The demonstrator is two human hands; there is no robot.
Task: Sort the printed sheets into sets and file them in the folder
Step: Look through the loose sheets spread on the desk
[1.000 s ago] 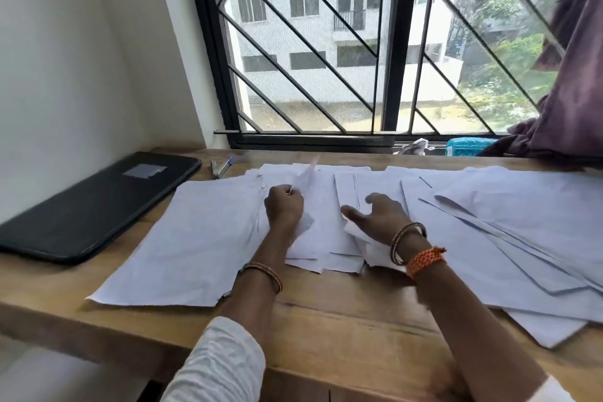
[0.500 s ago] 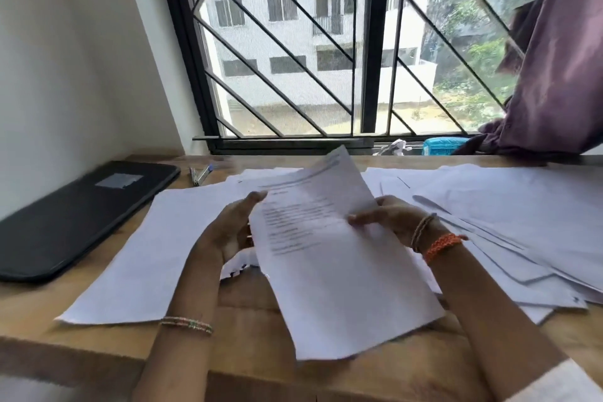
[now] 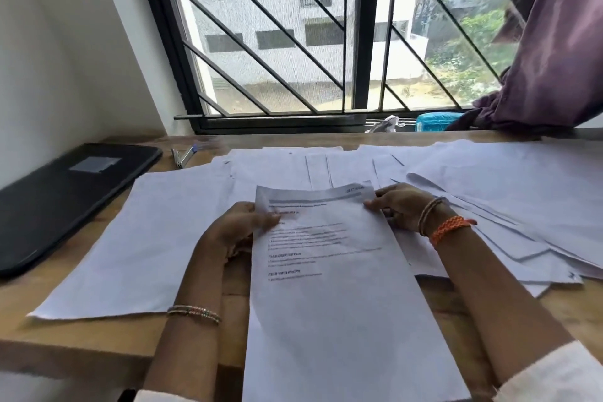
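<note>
Paper first: one printed sheet (image 3: 329,287) is held up over the near edge of the table (image 3: 98,339), text side facing the person, its lower end reaching toward the body. The left hand (image 3: 235,232) pinches its upper left edge, thumb curled over the print. The right hand (image 3: 401,206) grips the upper right corner with curled fingers (image 3: 375,204). Behind, loose white sheets (image 3: 489,192) lie spread and overlapping across the table. A black folder (image 3: 62,199) lies closed at the far left, pens (image 3: 182,155) just beside it. A purple curtain (image 3: 554,42) hangs by the barred window (image 3: 293,42).
</note>
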